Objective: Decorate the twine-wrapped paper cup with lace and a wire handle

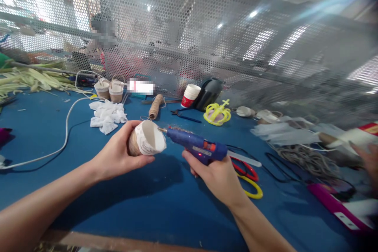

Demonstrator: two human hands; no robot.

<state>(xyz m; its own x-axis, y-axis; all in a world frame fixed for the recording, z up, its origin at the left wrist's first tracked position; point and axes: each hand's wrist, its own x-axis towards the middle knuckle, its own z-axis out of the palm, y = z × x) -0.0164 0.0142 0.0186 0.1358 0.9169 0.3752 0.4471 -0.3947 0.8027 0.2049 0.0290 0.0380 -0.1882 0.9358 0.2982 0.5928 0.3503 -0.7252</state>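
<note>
The cup [142,141] is held above the surface [141,212], tilted, its open mouth facing the glue gun [191,144]. Left hand [116,155] grip: closed around the brown body, thumb on the near side. Handling estimate: light, thin-walled, likely paper; the rim may dent, so hold the brown body without squeezing. Right hand [220,177] grip: wrapped around the gun's handle. The nozzle points at the rim; contact cannot be determined. Handling estimate: rigid; hold by the handle only, as the nozzle may be hot. Beyond the cup stands a twine spool [155,107]; crumpled white cloth [108,116] lies to its left.
</note>
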